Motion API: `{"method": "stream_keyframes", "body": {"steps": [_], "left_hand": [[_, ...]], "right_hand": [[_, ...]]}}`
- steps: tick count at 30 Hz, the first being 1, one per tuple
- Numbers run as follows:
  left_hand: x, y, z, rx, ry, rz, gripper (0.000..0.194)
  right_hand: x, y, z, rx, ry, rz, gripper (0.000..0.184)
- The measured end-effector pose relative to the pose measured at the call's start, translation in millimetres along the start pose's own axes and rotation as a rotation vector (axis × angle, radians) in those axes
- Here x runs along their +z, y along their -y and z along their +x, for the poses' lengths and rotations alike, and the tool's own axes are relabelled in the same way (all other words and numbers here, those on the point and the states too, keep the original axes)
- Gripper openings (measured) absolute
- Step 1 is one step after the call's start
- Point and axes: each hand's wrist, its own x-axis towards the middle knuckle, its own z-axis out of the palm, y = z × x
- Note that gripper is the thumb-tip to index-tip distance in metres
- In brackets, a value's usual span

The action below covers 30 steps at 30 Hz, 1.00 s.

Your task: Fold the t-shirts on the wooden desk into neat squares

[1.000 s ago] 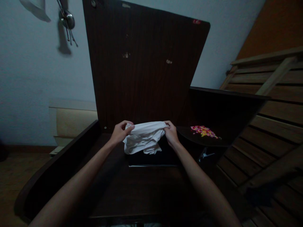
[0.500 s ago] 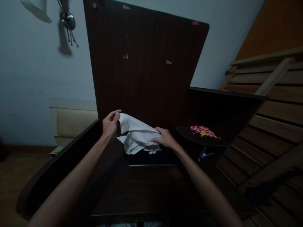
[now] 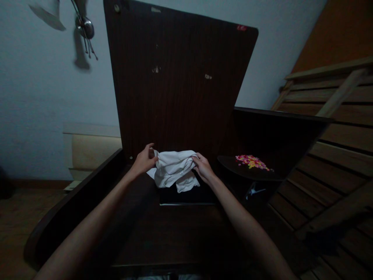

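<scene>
A crumpled white cloth (image 3: 176, 167) is bunched over a flat black item (image 3: 186, 197) with a pale front edge, on the dark wooden desk (image 3: 157, 237). My left hand (image 3: 145, 158) pinches the cloth at its upper left, thumb and fingers closed on the fabric. At the upper right of the cloth, my right hand (image 3: 202, 166) grips another part of it. Between the hands the fabric is stretched in a raised fold, and its lower part hangs loosely onto the black item. Whether the cloth is a garment, I cannot tell.
A tall dark panel (image 3: 180, 85) rises behind the desk. On the right, a small rounded shelf (image 3: 227, 165) bears a heap of pink and yellow pieces (image 3: 252, 162). A raised side board (image 3: 78, 198) edges the left. Wooden slats (image 3: 335, 155) stand at the right.
My left hand has lowered and moved slightly right with its part of the cloth. My right hand has shifted its grip to the upper edge, and a flap now hangs lower in front.
</scene>
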Motion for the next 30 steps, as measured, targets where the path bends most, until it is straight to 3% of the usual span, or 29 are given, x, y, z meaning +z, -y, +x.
{"method": "stream_keyframes", "body": {"steps": [3,6,8,10,12,14,17,20,23,25,28,30], "left_hand": [[15.3,-2,-14,0.086,0.130,0.064,0.076],[28.1,-19,-25,0.237,0.266,0.009,0.086],[31.6,-30,-25,0.278,0.330,-0.030,0.070],[31.3,-36,-21,0.246,0.350,-0.052,0.040],[29.5,-36,-15,0.202,0.289,-0.072,0.021],[28.1,-35,-9,0.180,0.156,-0.112,0.016],[28.4,-34,-2,0.111,-0.031,-0.194,0.016],[30.7,-35,4,0.025,-0.152,-0.316,0.024],[33.1,-34,10,-0.021,-0.232,-0.465,0.026],[33.4,-31,13,-0.071,-0.275,-0.553,0.027],[27.4,-26,19,-0.154,-0.317,-0.625,0.031],[17.5,-24,24,-0.189,-0.353,-0.649,0.031]], "right_hand": [[16,6,-5,-0.001,0.083,-0.010,0.029],[32,11,-8,-0.006,0.204,-0.064,0.028],[40,15,-8,-0.019,0.267,-0.102,0.029],[44,16,-7,-0.057,0.261,-0.110,0.033],[45,13,-7,-0.109,0.188,-0.082,0.041],[45,4,-10,-0.141,0.129,-0.058,0.046],[49,-19,-23,-0.106,0.231,-0.141,0.046],[59,-47,-41,-0.052,0.342,-0.362,0.047],[74,-69,-49,-0.021,0.200,-0.586,0.051],[82,-79,-47,-0.038,0.106,-0.629,0.042],[87,-86,-34,-0.093,0.045,-0.518,0.016],[83,-85,-23,-0.145,-0.009,-0.361,0.015]]}}
